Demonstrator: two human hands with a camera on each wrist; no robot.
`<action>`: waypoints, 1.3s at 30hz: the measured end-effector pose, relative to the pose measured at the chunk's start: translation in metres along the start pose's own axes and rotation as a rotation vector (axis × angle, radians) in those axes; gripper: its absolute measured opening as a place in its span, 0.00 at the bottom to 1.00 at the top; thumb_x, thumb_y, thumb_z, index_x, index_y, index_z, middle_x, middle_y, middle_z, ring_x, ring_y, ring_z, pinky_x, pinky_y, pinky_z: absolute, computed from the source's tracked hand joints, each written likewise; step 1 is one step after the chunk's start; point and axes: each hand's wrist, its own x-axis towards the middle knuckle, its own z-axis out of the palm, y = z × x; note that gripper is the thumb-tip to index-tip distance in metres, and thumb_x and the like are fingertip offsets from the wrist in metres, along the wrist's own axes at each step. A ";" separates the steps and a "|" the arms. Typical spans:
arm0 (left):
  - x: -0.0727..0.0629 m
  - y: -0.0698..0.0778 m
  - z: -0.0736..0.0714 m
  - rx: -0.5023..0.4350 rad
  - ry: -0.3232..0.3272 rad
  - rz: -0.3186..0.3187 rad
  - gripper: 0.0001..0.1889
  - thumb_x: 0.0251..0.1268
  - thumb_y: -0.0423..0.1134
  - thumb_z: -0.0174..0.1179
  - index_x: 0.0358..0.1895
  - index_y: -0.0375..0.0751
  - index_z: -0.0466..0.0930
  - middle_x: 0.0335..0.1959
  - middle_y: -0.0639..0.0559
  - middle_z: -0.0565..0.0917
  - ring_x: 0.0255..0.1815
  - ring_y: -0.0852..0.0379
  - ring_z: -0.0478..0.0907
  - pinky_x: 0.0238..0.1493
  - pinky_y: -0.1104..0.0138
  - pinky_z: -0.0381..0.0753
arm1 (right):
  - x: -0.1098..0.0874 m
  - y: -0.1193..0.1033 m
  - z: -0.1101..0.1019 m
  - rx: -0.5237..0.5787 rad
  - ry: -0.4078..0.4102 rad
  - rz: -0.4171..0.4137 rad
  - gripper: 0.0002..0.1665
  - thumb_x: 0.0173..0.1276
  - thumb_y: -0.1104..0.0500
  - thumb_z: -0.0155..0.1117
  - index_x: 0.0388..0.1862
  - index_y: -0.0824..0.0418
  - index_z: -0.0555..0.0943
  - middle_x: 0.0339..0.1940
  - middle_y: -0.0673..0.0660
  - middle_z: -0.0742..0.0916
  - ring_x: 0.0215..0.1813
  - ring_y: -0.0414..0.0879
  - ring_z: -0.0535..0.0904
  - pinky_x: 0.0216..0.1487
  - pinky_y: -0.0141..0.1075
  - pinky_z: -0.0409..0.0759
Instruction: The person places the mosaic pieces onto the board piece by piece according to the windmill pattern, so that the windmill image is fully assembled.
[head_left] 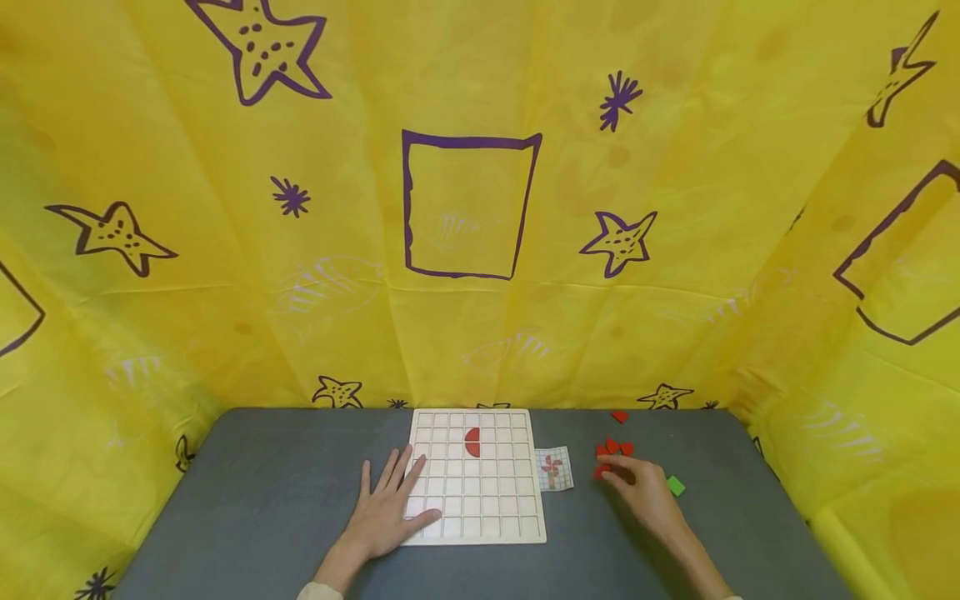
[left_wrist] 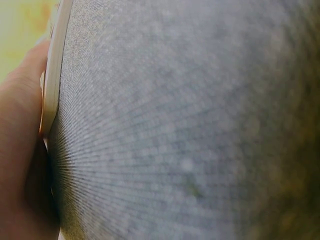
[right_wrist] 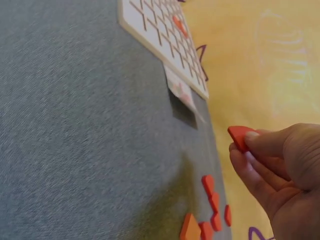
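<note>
A white gridded board (head_left: pixel 487 500) lies on the table, with two red quarter-circle tiles (head_left: pixel 472 442) forming a half disc in its upper part. My left hand (head_left: pixel 382 512) rests spread over the board's left edge, fingers straight; the left wrist view shows this hand (left_wrist: pixel 22 115) beside the board's side (left_wrist: pixel 53 80). Right of the board, my right hand (head_left: pixel 648 496) pinches a red quarter-circle tile (right_wrist: pixel 239 136) between thumb and fingers, held above the table. Several loose red tiles (head_left: pixel 612 445) lie just beyond that hand.
A small paper card (head_left: pixel 553 469) with a red pinwheel pattern lies against the board's right edge. One red tile (head_left: pixel 619 416) sits farther back, and a green square tile (head_left: pixel 676 485) lies right of my right hand. A yellow curtain (head_left: pixel 480 333) hangs behind the grey table (head_left: pixel 285 492).
</note>
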 end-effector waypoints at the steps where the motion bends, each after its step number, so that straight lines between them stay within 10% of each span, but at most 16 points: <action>1: 0.000 0.000 0.000 -0.001 -0.002 -0.001 0.48 0.59 0.73 0.52 0.77 0.47 0.58 0.79 0.44 0.52 0.78 0.40 0.47 0.70 0.34 0.32 | 0.001 -0.001 0.000 0.019 -0.006 0.008 0.14 0.61 0.68 0.70 0.48 0.64 0.87 0.40 0.54 0.90 0.39 0.43 0.85 0.38 0.30 0.82; 24: 0.000 -0.001 0.000 -0.013 0.019 0.011 0.47 0.59 0.73 0.52 0.76 0.48 0.59 0.79 0.44 0.53 0.78 0.39 0.48 0.69 0.34 0.32 | 0.025 -0.021 0.013 0.126 0.035 -0.013 0.13 0.60 0.67 0.71 0.45 0.66 0.87 0.37 0.55 0.90 0.39 0.45 0.87 0.40 0.30 0.82; 39: -0.001 -0.001 0.001 -0.033 0.027 0.022 0.47 0.59 0.72 0.53 0.76 0.47 0.59 0.79 0.43 0.53 0.78 0.38 0.48 0.69 0.34 0.32 | 0.038 -0.041 0.027 0.439 -0.016 0.143 0.16 0.65 0.67 0.67 0.51 0.71 0.83 0.41 0.63 0.89 0.43 0.53 0.86 0.49 0.48 0.83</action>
